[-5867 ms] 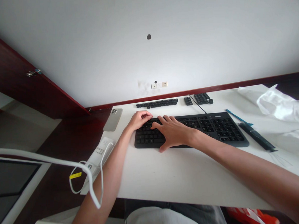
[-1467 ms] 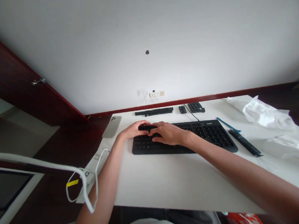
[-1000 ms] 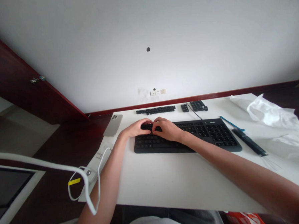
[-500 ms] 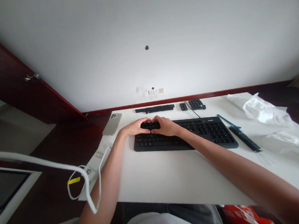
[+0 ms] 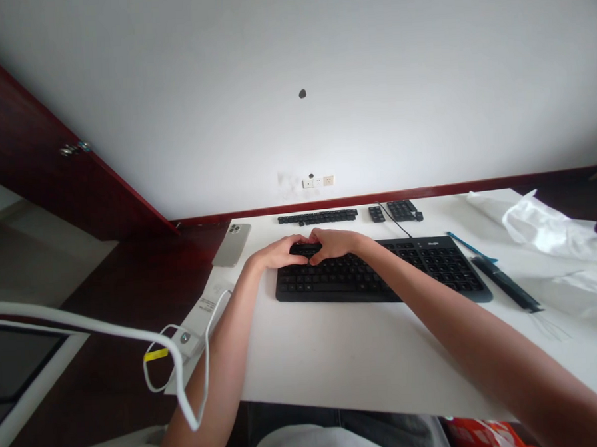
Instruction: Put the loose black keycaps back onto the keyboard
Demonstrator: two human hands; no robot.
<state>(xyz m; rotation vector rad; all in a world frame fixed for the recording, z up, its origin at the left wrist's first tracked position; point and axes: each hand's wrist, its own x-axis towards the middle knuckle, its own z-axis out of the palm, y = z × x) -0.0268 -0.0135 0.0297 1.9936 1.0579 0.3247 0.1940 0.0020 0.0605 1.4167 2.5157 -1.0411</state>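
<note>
A black keyboard (image 5: 342,289) lies on the white table, partly covered by my hands and right forearm. Over its upper left rows, my left hand (image 5: 279,252) is curled with thumb and forefinger bent towards the keys. My right hand (image 5: 335,243) meets it there, also curled, and the fingertips of both hands touch or nearly touch. Anything small between them is hidden. Behind the keyboard lie a row of loose black keycaps (image 5: 318,217), a small group of keycaps (image 5: 377,213) and a larger keycap block (image 5: 402,210).
A phone (image 5: 232,244) lies at the back left. A white power strip (image 5: 203,315) and cable run along the left edge. To the keyboard's right are a blue stick (image 5: 472,248), a black-handled tool with thin wires (image 5: 506,284) and crumpled white wrapping (image 5: 549,227).
The whole view has shifted, so the table appears slightly further right. Both hands stay over the keyboard's upper left, with the right fingers bent slightly differently.
</note>
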